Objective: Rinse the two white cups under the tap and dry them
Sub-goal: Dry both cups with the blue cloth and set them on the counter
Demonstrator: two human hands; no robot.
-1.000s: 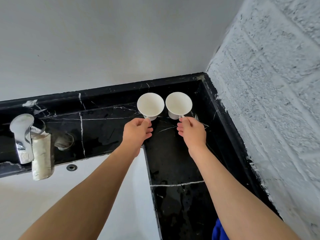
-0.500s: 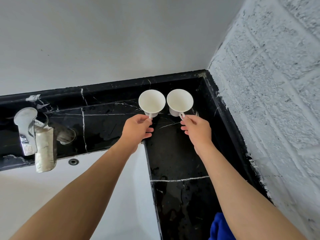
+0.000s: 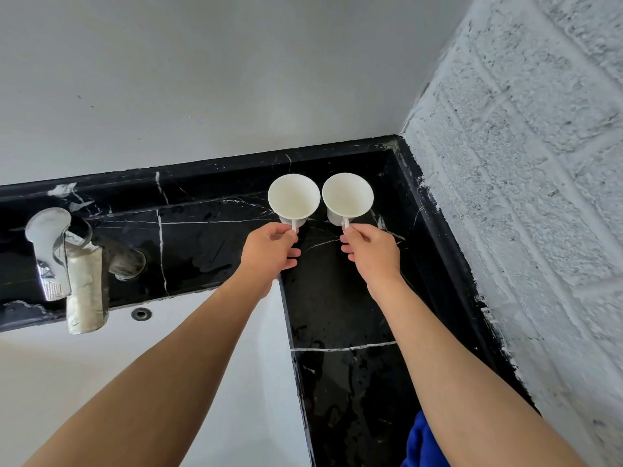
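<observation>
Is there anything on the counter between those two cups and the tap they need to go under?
Nothing visible does. Each hand, left hand and right hand, pinches a cup handle: left cup, right cup. The black marble counter toward the tap is bare.

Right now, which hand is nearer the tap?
Left. The left hand pinches the left cup's handle, closer to the tap; the right hand is farther, holding the right cup.

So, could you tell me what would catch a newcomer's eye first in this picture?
Two white cups, the left cup and the right cup, stand side by side in the far corner of the black marble counter. The left hand and right hand each pinch a handle. A chrome tap sits far left.
</observation>
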